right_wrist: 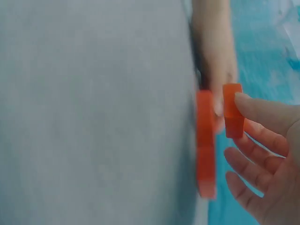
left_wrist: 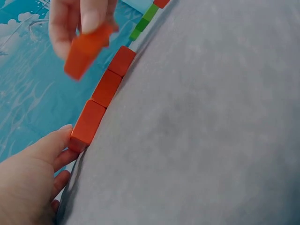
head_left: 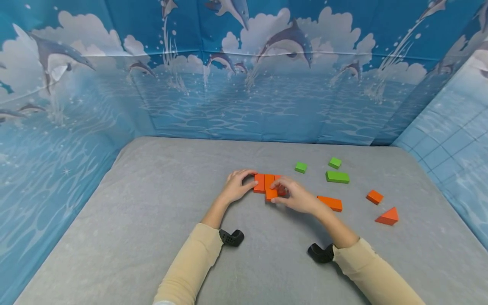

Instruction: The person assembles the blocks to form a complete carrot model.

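Note:
In the head view, a few orange blocks stand side by side in a row on the grey table. My left hand touches the left end of the row, its fingertips against the end block. My right hand pinches another orange block between thumb and fingers. The left wrist view shows this pinched block raised above the row, apart from it. From the right wrist, the thumb lies on the raised block, beside the row. My right hand partly hides the row's right end.
Right of the row lie a long orange block, a small orange block and an orange triangular block. Farther back are two small green blocks and a longer green block. A dolphin-print curtain borders the table.

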